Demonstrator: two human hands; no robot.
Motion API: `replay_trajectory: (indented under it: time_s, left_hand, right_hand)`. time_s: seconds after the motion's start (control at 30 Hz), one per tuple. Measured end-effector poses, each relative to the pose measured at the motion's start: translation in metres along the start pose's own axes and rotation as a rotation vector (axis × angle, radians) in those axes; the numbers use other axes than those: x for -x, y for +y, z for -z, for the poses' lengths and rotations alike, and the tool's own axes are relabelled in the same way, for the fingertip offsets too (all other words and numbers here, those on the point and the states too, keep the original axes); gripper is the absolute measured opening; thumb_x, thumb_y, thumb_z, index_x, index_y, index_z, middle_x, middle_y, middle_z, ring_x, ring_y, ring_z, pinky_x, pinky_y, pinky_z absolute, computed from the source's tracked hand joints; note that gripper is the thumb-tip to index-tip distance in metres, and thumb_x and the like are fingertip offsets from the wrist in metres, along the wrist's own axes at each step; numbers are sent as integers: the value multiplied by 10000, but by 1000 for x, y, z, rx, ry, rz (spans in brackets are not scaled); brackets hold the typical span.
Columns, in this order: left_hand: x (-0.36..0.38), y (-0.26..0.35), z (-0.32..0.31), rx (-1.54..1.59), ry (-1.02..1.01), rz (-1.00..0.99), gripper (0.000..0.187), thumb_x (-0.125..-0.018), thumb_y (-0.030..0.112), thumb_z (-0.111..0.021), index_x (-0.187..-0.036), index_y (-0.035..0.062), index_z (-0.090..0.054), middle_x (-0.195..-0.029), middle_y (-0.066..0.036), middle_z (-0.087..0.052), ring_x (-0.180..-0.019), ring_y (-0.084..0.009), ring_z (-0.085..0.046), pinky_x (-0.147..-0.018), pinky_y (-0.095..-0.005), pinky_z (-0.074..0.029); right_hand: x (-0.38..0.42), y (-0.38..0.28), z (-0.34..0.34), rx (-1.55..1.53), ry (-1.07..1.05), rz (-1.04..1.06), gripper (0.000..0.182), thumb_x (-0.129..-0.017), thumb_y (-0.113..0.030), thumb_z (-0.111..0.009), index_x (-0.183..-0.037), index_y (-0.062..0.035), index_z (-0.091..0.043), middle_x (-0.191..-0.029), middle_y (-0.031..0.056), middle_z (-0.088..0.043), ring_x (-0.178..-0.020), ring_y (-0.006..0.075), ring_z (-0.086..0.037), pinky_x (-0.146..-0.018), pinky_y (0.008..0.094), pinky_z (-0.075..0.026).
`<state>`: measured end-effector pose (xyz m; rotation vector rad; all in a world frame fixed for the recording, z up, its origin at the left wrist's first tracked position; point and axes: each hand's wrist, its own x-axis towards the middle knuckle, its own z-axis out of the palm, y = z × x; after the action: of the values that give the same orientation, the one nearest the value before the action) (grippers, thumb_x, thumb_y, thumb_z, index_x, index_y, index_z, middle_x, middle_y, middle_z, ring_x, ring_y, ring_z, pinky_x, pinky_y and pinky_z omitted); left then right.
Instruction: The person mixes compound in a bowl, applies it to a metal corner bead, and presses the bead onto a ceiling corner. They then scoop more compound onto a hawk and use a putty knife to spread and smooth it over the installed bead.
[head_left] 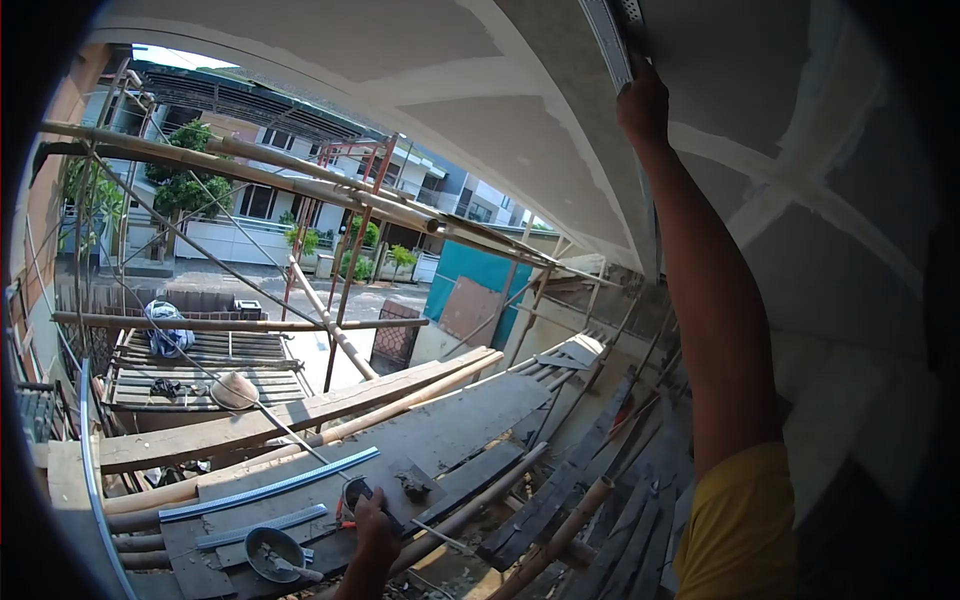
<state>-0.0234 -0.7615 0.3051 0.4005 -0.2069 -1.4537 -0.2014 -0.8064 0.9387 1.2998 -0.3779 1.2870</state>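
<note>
My right hand (643, 103) is raised to the ceiling, its fingers closed around the lower end of a perforated metal profile (606, 42). The profile runs up out of view along the ceiling edge. Low in the middle, my left hand (375, 530) is closed on a dark tool (356, 490) whose kind I cannot make out. Red handles (346, 518) show just beside that hand, over the planks. To its left lies a dark bowl (274, 553) with grey paste and a putty knife (298, 571) in it. Two more metal profiles (270, 485) rest on the boards nearby.
Scaffold planks (480, 410) and bamboo poles (400, 215) surround me, with gaps between boards at the lower right. A slatted platform (200, 370) holds a conical hat (234, 391) and a cloth bundle (168, 328). The jointed board ceiling (740, 150) hangs close overhead.
</note>
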Motion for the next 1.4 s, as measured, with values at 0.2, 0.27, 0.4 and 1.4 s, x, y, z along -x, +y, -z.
replay_trajectory:
  time_s: [0.2, 0.27, 0.4, 1.4]
  left_hand:
    - [-17, -15, 9, -28, 32, 40, 131, -984, 121, -429, -1060, 29, -482, -914, -88, -560, -801, -200, -599, -749, -355, -532]
    - [-20, -23, 13, -3, 9, 57, 130, -984, 122, -430, -1056, 31, -487, -911, -86, -561, -797, -196, -598, -746, -354, -530]
    - [-4, -21, -6, -16, -17, 43, 124, -980, 126, -443, -1047, 37, -497, -905, -79, -564, -788, -187, -598, -728, -349, -526]
    - [67, 6, -65, -189, -394, 63, 280, -974, 165, -472, -1191, -7, -429, -1055, -134, -570, -918, -192, -625, -791, -331, -563]
  right_hand:
    - [-1, 4, 11, -2, -159, -77, 509, -767, 46, -420, -1239, -65, -574, -1065, 265, -621, -1012, 404, -597, -892, 448, -475]
    - [-3, 6, 17, -15, -174, -42, 497, -769, 38, -431, -1231, -67, -581, -1044, 261, -630, -990, 403, -606, -876, 447, -485]
    - [-2, 10, 34, -34, -252, -23, 464, -785, 6, -472, -1231, -64, -583, -1010, 256, -642, -957, 393, -624, -848, 442, -502]
    - [309, -128, 252, -718, -1237, 559, 360, -871, -190, -573, -1218, -97, -564, -1299, 105, -542, -1234, 277, -514, -1125, 519, -286]
